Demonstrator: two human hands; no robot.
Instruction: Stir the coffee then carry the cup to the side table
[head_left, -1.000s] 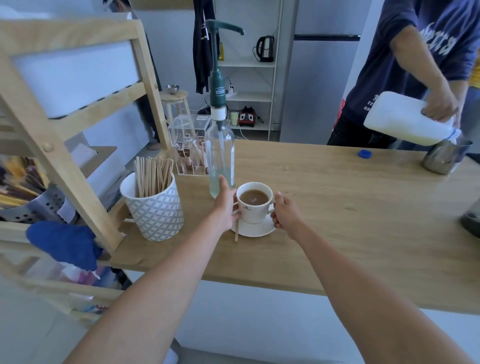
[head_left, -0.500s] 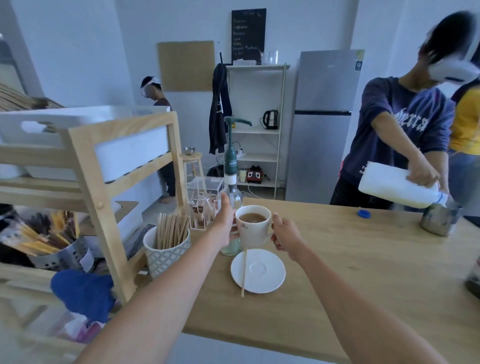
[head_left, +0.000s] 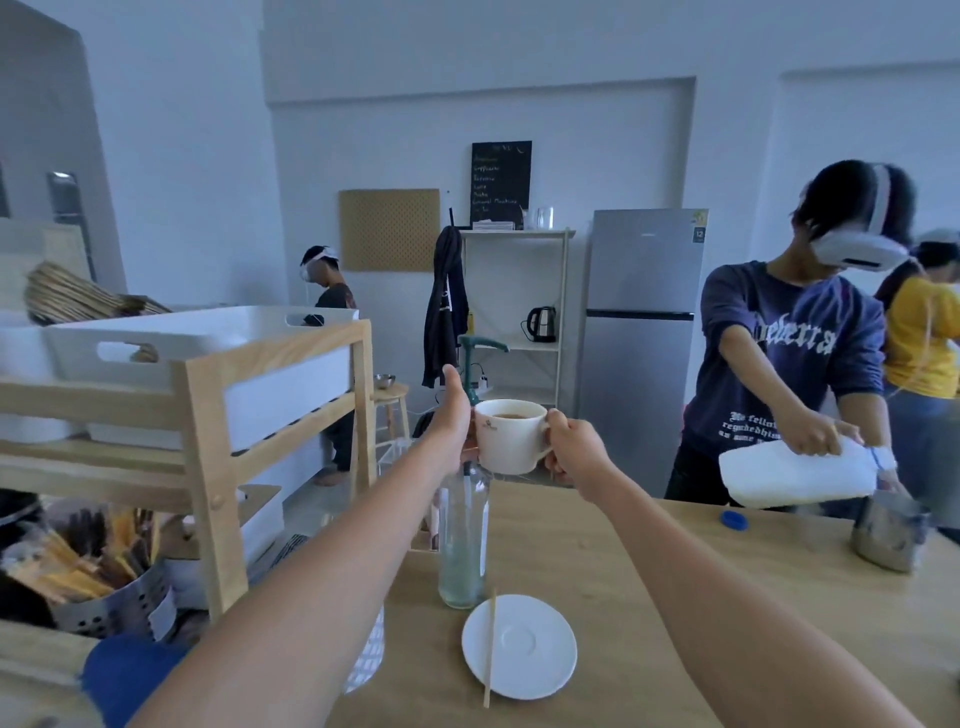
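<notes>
Tilting is the danger: the cup (head_left: 511, 435), nearly full of coffee and raised well above the table (head_left: 649, 597), is clasped between the left hand (head_left: 453, 415) at 9 o'clock and right hand (head_left: 574, 451), fingers closed around the handle, at 3 o'clock; any jolt spills it.

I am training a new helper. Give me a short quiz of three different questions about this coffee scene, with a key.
1. True or false: the cup stands on the saucer.
2. Which hand holds the cup's handle?
3. The stir stick lies: A) in the cup, B) across the saucer, C) in the bottle.

Key: 1. False; both hands hold it up in the air. 2. The right hand; the left hand steadies the other side. 3. B.
</notes>
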